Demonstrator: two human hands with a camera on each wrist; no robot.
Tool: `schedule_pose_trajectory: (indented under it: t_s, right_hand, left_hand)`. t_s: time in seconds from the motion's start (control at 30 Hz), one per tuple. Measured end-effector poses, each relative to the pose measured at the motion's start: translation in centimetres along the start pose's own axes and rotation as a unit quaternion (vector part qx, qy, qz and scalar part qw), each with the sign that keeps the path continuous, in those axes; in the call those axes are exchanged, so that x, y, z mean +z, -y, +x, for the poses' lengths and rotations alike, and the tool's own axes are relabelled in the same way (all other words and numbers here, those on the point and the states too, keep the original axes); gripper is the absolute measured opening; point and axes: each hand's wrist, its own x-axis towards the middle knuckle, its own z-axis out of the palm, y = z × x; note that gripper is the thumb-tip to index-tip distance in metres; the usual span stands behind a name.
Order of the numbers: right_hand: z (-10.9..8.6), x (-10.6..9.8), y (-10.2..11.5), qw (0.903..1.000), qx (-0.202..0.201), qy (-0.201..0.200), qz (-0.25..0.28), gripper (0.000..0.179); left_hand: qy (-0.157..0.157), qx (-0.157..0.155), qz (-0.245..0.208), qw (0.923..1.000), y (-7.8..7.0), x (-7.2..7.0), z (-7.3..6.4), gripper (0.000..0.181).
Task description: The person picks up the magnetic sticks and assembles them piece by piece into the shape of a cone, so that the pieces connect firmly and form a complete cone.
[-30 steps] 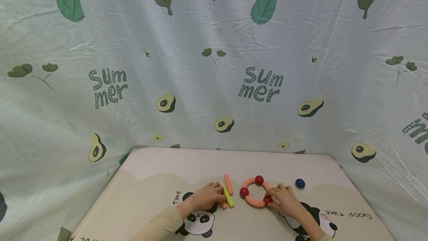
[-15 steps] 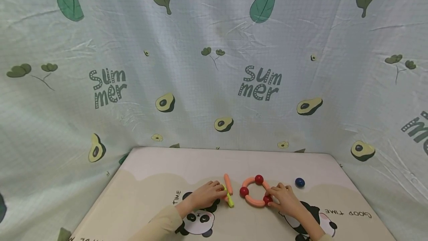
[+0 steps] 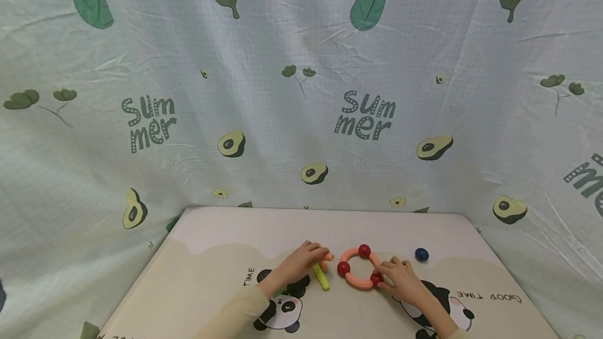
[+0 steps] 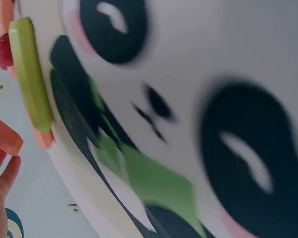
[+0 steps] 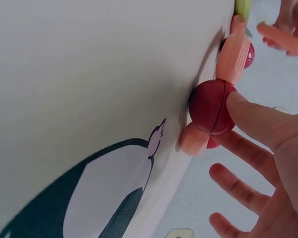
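My left hand [image 3: 301, 263] pinches an orange rod [image 4: 5, 135] between thumb and fingers, held above the table in the left wrist view. Under it on the table lie a yellow-green rod [image 3: 322, 277] and another orange rod [image 3: 323, 266], partly hidden by the hand. A ring of curved orange rods [image 3: 359, 283] joined by red balls lies flat to the right. At the ring's near right side, my right hand [image 3: 402, 280] pinches one red ball [image 5: 208, 106] between thumb and forefinger; its other fingers are spread apart.
A dark blue ball [image 3: 421, 255] sits on the table beyond the right hand. The table [image 3: 226, 229] has a printed panda cover. A patterned cloth [image 3: 264, 119] hangs behind the table's far edge and down both sides.
My left hand has moved up and slightly right, away from the near end of the yellow-green rod, and now carries an orange rod. The right hand stays on the ring.
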Motion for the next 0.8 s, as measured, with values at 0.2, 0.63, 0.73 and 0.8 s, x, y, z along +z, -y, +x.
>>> schedule_pose_trajectory:
  t_s: [0.2,0.63,0.73,0.8]
  right_hand:
    - [-0.2,0.1,0.0,0.9995,-0.006,0.001,-0.032,0.02]
    - [-1.9,0.2,1.1,0.9969,-0.032,0.001,-0.071,0.039]
    - [-2.2,0.0,1.4,0.9968,-0.029,0.004,-0.075,0.039]
    - [-2.4,-0.2,1.6,0.9966,-0.018,0.012,-0.079,0.04]
  left_hand:
    - [-0.014,-0.075,-0.095,0.9925,-0.9,0.7,1.5,0.031]
    - [-0.097,-0.122,-0.245,0.957,-2.6,2.5,5.3,0.026]
    - [-0.122,-0.149,-0.28,0.9406,-4.4,1.5,6.1,0.026]
    - [-0.136,-0.154,-0.311,0.928,-5.5,0.8,6.7,0.026]
